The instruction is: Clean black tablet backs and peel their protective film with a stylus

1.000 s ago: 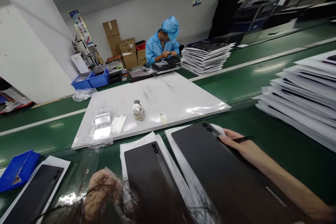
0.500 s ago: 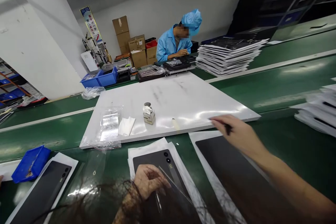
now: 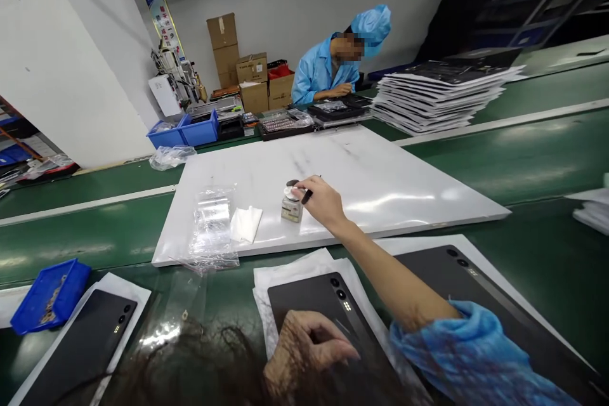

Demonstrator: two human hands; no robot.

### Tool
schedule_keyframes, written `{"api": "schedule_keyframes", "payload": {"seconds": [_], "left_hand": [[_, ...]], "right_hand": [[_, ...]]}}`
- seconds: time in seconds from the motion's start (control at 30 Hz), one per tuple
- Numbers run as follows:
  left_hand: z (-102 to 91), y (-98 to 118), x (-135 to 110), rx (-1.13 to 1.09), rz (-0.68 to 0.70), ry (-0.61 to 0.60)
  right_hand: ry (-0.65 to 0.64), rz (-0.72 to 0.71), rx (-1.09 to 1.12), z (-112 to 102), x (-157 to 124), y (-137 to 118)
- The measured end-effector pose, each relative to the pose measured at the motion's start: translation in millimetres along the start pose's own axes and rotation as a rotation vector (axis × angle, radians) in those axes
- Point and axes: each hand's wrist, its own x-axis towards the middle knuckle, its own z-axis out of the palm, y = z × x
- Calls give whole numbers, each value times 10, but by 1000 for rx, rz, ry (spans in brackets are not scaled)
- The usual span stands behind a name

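Note:
My right hand (image 3: 322, 202) reaches out over the white board (image 3: 380, 184) and pinches a thin dark tool, its tip at the top of a small glass bottle (image 3: 291, 205). At the bottom edge my left hand (image 3: 307, 355) lies with curled fingers on a dark tablet back cover (image 3: 328, 304) resting on white paper. A second dark cover (image 3: 480, 285) sits to the right under my blue sleeve. A third cover (image 3: 90, 336) is at the lower left.
Clear plastic bags (image 3: 212, 228) and a white cloth (image 3: 246, 223) lie on the board. A small blue bin (image 3: 50, 295) is at the left. A person in a blue coat (image 3: 333, 66) works at the far side, next to a stack of sheets (image 3: 438, 98) and cardboard boxes (image 3: 238, 70).
My right hand moved left from the right-hand cover across the board to the small bottle. My left hand slid onto the middle cover. The view shifted left.

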Motion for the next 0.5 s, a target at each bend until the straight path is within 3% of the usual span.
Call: {"api": "schedule_keyframes", "payload": {"seconds": [0.1, 0.27, 0.37, 0.47, 0.5], "left_hand": [[-3, 4, -16, 14, 8, -26], [-9, 55, -56, -13, -15, -61], [-11, 88, -61, 16, -19, -74], [-3, 86, -47, 65, 3, -143], [-4, 78, -44, 56, -28, -110]], "right_hand": [[49, -6, 59, -269, -280, 56], [18, -88, 133, -735, -1232, -4], [-43, -160, 122, -791, -1677, -74], [-75, -205, 52, -763, -1825, -70], [-73, -204, 16, -759, -1824, -53]]}}
